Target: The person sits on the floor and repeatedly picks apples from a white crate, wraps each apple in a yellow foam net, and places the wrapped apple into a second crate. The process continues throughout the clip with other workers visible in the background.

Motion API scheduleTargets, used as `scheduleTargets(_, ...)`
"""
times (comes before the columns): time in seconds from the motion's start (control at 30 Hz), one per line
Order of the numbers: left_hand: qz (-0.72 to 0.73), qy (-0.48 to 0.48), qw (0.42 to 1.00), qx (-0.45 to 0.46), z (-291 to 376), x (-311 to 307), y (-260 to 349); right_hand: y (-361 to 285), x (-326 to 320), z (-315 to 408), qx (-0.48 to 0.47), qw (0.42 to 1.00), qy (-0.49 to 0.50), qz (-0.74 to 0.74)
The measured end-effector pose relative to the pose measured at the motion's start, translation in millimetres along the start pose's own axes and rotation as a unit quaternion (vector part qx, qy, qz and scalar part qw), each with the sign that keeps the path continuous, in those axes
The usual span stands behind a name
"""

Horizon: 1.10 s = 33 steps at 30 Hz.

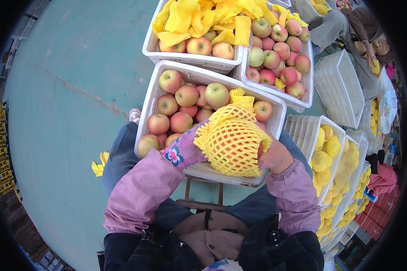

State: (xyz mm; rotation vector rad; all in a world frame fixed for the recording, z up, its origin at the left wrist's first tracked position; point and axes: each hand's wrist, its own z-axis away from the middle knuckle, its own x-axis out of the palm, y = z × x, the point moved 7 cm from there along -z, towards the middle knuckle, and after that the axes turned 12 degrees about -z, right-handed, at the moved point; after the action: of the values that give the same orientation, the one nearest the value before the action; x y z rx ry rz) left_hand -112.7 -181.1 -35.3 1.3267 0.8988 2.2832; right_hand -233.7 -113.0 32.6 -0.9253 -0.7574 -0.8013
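Observation:
A red apple [259, 149] sits inside a yellow foam net [235, 142] held up over the near part of a white plastic crate [190, 69]. My left hand [190, 147], in a purple glove with a flower print, reaches into the net's frilled left end; its fingers are hidden by the mesh. Bare fingers of my right hand [274, 155] grip the net and apple from the right. Loose red and green-yellow apples [181, 122] fill the crate below. Another foam net [241, 99] lies on them just beyond my hands.
Beyond stand a crate [193, 58] with apples under loose foam nets [186, 17] and another crate of apples [281, 50]. To the right are crates of netted apples [322, 161], a tilted crate [339, 88] and a seated person [363, 30]. A foam net [100, 165] lies on the floor.

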Motion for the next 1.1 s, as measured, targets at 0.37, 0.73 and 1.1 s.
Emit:
scheduleTargets(0.37, -0.197, 0.242, 0.944, 0.11, 3, -28, 42, -16, -24, -31, -0.085, 0.976, 0.108, 0.169)
scheduleTargets(0.73, -0.592, 0.296, 0.708, 0.248, 0, 12, 43, 3, -55, -59, -0.139, 0.951, 0.175, 0.212)
scheduleTargets(1.1, -0.653, 0.271, 0.616, 0.347, 16, 43, 69, -11, -24, -43, -0.081, 0.995, 0.059, -0.02)
